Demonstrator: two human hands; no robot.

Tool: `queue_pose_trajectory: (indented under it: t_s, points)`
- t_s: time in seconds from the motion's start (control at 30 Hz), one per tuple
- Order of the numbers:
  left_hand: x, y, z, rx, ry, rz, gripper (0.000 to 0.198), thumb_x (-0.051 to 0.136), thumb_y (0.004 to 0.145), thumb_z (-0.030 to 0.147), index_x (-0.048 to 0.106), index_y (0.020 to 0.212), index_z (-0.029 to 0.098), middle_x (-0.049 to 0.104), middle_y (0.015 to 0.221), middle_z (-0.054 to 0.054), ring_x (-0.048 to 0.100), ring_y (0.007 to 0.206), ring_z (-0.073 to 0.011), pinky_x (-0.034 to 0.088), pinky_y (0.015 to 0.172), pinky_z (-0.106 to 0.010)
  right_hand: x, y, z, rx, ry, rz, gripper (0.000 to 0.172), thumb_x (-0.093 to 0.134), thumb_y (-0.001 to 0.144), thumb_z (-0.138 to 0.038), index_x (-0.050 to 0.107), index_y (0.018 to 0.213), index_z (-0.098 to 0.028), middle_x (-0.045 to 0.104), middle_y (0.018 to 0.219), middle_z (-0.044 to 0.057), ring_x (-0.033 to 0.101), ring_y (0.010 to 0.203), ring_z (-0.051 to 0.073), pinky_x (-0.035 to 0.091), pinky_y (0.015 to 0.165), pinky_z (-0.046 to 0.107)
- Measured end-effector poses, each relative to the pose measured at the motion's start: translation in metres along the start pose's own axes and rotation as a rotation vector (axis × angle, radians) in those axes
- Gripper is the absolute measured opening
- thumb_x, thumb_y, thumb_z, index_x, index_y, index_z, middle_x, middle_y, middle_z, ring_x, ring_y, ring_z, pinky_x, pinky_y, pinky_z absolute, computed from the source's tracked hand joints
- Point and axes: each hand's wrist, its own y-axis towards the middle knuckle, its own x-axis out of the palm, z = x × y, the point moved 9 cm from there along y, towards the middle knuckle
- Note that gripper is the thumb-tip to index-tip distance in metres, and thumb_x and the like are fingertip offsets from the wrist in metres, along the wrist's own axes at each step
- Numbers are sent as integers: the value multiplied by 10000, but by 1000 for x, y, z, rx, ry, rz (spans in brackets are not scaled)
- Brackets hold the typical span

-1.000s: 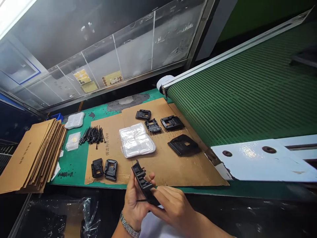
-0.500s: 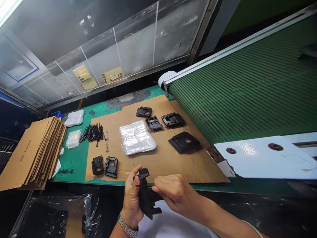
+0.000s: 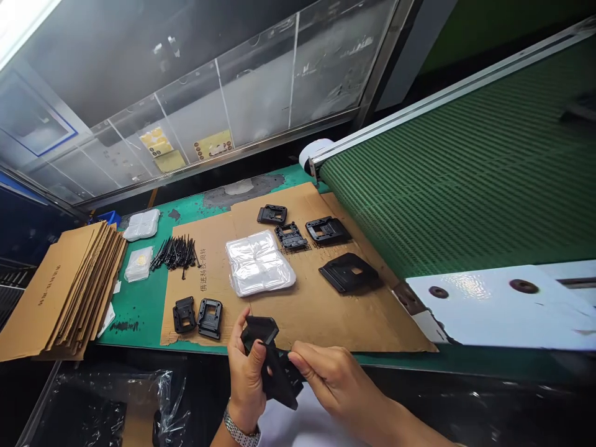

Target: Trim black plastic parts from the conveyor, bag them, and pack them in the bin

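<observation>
The left hand [image 3: 246, 379] was clasped around a black plastic part [image 3: 278, 380], its long axis slanting from upper left down toward the body; the right hand [image 3: 333, 372], fingers bunched, met its right side, though whether it gripped anything I couldn't tell. Beyond lay a stack of clear bags [image 3: 258, 264] on cardboard [image 3: 326, 323]. At lower left, clear plastic sheeting [image 3: 164, 380] covered dark, indistinct contents; a blue bin [image 3: 112, 217] sat far left, its inside hidden.

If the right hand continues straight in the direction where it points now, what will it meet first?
Most likely the black plastic part held in the left hand; the right hand is close beside it, and whether they touch is unclear.
</observation>
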Motion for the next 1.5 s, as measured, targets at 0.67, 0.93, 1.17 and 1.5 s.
queue_pose_trajectory:
  t_s: [0.67,0.93,1.17,1.5]
  points:
    - [25,-29,-53,-679,-740,-240,374,473,787,433,589,1045,189,556,896,-91,418,600,-61,241,351,-82,17,-49,197,542,-956,8,294,387,845,-255,618,693,-158,538,672,112,513,637,231,321,513,282]
    - [16,-16,-62,-655,-722,-131,261,498,781,325,615,942,155,558,842,-78,471,668,-102,370,497,-178,14,-24,81,65,-171,227,219,380,886,-313,527,975,-179,595,850,89,558,820,202,456,731,326]
    - [-10,-1,-104,-667,-562,209,152,522,756,267,560,668,150,555,717,-53,541,682,-143,447,628,-243,88,-8,59,132,234,-54,362,480,817,-387,475,1105,-167,588,1031,122,552,964,228,462,822,380]
    - [-46,-10,-129,-849,-335,377,98,499,730,241,495,708,146,539,614,-36,503,507,-123,353,520,-227,105,25,178,491,15,-265,266,466,756,-204,520,1015,-180,610,779,37,582,713,183,433,605,285]
